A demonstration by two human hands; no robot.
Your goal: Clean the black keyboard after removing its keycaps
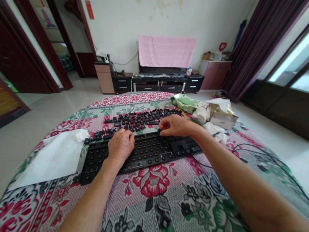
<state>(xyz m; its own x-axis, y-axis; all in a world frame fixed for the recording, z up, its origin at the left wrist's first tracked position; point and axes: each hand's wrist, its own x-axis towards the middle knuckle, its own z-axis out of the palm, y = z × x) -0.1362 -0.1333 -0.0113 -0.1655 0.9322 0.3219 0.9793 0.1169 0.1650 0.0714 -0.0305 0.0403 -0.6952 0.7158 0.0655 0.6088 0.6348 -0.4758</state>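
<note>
A black keyboard (150, 152) with most keycaps off lies on the flowered cloth of a round table (163, 197). Several loose black keycaps (140, 119) are spread just behind it. My left hand (121, 145) rests on the middle of the keyboard with fingers curled under; what they hold, if anything, is hidden. My right hand (174, 125) sits at the keyboard's far edge, fingers bent down and pressed together at the bare key sockets. A few keycaps stay fitted at the keyboard's right end (184, 148).
A white paper sheet (52, 159) lies left of the keyboard. Crumpled green and white wrappings and a small box (212, 113) sit at the right. A black cable (259, 152) trails off the right side. Beyond are a TV stand (164, 81) and curtains (262, 33).
</note>
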